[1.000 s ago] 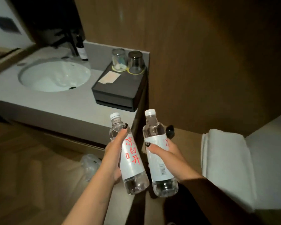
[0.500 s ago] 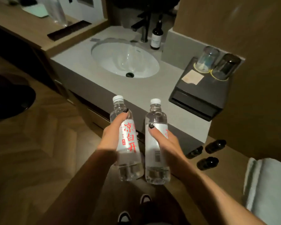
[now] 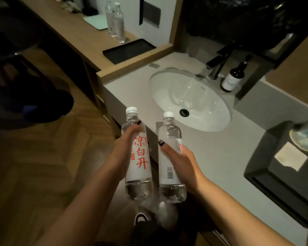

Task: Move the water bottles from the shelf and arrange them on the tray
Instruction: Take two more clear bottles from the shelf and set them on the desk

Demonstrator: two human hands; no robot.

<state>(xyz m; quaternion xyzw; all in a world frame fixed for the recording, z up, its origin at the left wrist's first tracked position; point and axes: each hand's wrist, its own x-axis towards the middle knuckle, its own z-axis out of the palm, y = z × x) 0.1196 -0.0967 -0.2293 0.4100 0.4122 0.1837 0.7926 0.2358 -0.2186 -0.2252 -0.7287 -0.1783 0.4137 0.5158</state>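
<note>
— Is the black tray (image 3: 130, 51) on the wooden surface (image 3: 75, 32) free?

— Its bed lies bare. Two bottles (image 3: 116, 22) stand just behind its far corner, and the wooden ledge (image 3: 137, 65) borders its near edge.

— And to the right?

— The sink (image 3: 190, 102), the faucet (image 3: 219, 64) and a dark soap bottle (image 3: 233, 77) stand there.

Dim, warm indoor light. Brightest area: white sink basin (image 3: 190, 102), with soft glare streaks. Floor (image 3: 34, 174) at left and upper right corner fall into deep shadow. Motion blur smears the glasses (image 3: 306, 137) at right edge. Wide-angle bending of straight lines toward borders.
</note>
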